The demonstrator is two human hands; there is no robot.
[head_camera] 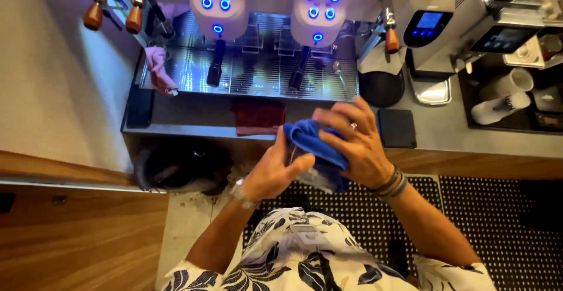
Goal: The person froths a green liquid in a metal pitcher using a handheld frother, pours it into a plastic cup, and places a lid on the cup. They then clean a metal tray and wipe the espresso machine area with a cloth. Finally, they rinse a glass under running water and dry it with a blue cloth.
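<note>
My left hand [275,171] and my right hand [355,141] are together in front of the espresso machine [264,39]. A blue cloth [311,141] is bunched between them. My right hand presses on the cloth from above. Under the cloth my left hand grips a shiny object, mostly hidden; I cannot tell what it is. Both hands hover above the black perforated floor mat [481,209], just off the counter's front edge.
Two portafilters [216,62] hang from the machine over its steel drip tray. A dark red cloth [258,117] and a pink cloth [158,68] lie there. To the right stand a grinder [431,30], a black tamping mat [396,128] and white pitchers [504,94]. A black bin [176,165] sits lower left.
</note>
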